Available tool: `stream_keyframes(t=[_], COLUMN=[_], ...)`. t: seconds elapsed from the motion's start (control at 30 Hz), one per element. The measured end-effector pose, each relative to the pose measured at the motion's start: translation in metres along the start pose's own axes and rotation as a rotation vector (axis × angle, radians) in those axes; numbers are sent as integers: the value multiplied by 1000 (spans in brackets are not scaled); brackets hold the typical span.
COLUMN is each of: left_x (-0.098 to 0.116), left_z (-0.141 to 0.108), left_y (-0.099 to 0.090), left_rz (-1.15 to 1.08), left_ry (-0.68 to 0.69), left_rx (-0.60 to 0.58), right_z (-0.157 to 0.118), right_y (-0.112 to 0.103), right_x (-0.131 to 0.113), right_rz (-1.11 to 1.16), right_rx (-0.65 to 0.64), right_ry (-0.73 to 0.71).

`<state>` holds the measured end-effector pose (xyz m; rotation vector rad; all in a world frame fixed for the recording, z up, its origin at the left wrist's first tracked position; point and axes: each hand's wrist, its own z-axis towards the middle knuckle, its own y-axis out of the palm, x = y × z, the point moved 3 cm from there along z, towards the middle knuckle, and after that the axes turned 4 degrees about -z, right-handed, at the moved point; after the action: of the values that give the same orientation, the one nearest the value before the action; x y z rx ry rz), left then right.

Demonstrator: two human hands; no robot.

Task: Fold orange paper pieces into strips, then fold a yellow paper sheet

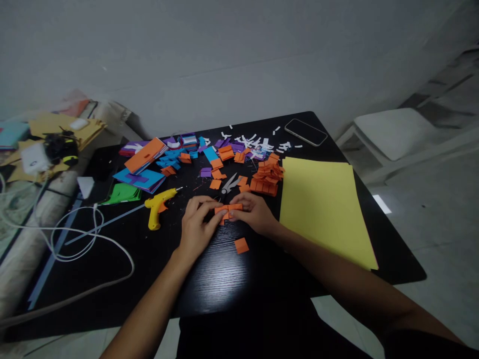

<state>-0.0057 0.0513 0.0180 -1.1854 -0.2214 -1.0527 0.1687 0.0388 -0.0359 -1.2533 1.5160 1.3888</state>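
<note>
Both of my hands meet over the black table, each pinching a side of a small folded orange paper piece (228, 210). My left hand (198, 219) grips its left part with thumb and fingers, and my right hand (256, 213) has the right part. Just below lies a loose orange paper square (241, 245). Right behind my fingers, scissors (229, 185) rest with their blades apart; their handles are partly hidden. Several folded orange pieces (267, 177) are heaped beyond my right hand. A yellow glue gun (159, 207) lies to the left of my left hand.
Yellow paper sheets (318, 209) cover the table's right side, with a phone (306, 132) behind. White paper scraps (258, 144) and blue, purple and orange papers (145, 155) spread along the back. A white cable (93, 232) loops at left. A white stool (392, 132) stands at right.
</note>
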Motion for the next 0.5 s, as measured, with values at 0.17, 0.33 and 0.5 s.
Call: stream_keyframes(t=[0.17,0.33,0.5], left_x=[-5,-12,-13], left_z=[-2,-6,-5], left_y=[-7,-8,-6], left_rz=[-84,-102,-108], left_ry=[93,205,223], left_rx=[-134,-185,-184], right_z=[1,1,2], right_y=[-2,-3,-2], right_x=[0,0,2], right_rz=[13,32,32], right_rx=[-1,-5,-22], right_ry=[22,24,24])
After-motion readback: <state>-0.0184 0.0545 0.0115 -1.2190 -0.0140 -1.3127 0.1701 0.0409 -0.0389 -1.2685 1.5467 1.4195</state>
